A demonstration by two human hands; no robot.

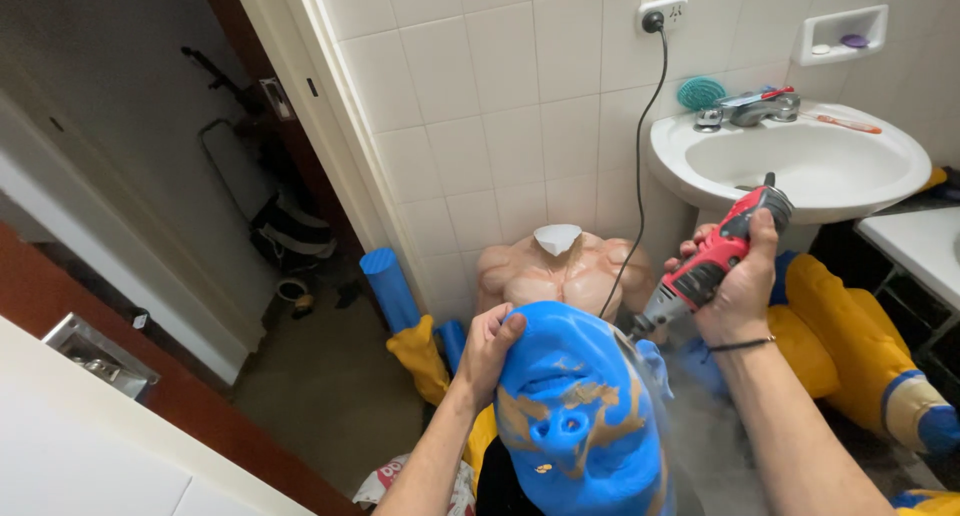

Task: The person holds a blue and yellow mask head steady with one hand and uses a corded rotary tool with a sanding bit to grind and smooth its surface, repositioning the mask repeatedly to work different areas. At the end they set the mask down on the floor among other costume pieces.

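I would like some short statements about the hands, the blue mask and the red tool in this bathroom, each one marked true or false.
1. The right hand holds a red rotary tool. True.
2. The left hand rests on the sink. False: it grips the top edge of the blue mask.
3. The tool's tip is at the mask's right edge. True.
4. The black cord lies unplugged on the floor. False: it runs up to the wall socket.
5. The white sink stands behind the tool. True.
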